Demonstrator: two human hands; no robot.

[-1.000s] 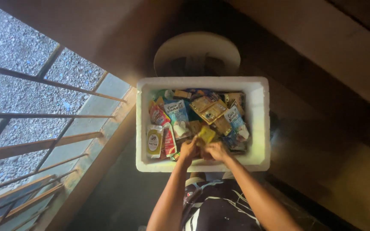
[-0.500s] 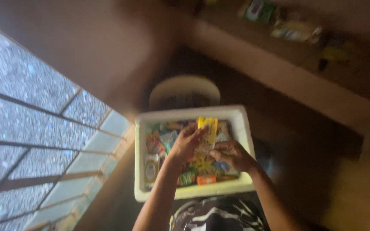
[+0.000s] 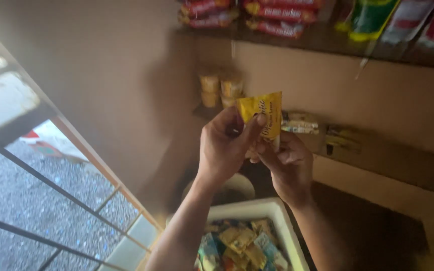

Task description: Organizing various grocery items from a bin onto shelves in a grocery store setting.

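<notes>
Left hand (image 3: pixel 224 150): raised in front of the wall, fingers (image 3: pixel 251 131) pinched on the lower left part of a yellow packet (image 3: pixel 263 114), thumb lying across its face.
Right hand (image 3: pixel 288 163): just right of and a little below the left hand, touching it; its fingers grip the bottom edge of the packet from underneath.
Packet: small, flat, yellow with dark print, held upright between the 2 hands, its top edge free above them and well above the box.
Box (image 3: pixel 282 226): white foam, open, low in the view beneath the forearms; only part of it shows.
Box contents: many small sachets (image 3: pixel 239 246) in yellow, blue and red, lying loose and overlapping.
Round thing (image 3: pixel 237 188): pale, just behind the box, mostly hidden by the left wrist; what it is cannot be told.
Lower shelf (image 3: pixel 372 150): brown, behind the hands, with flat packs (image 3: pixel 300 123) lying on it just right of the packet and 3 small yellow tubs (image 3: pixel 222 88) stacked at its left end.
Upper shelf (image 3: pixel 327 40): along the top of the view, lined with red packets (image 3: pixel 272 12) and a green and yellow pack (image 3: pixel 370 17).
Grille (image 3: pixel 51 190): dark metal bars at the left, gravel ground beyond them.
Sharpness: the frame is blurred, so fine print and small details cannot be read.
</notes>
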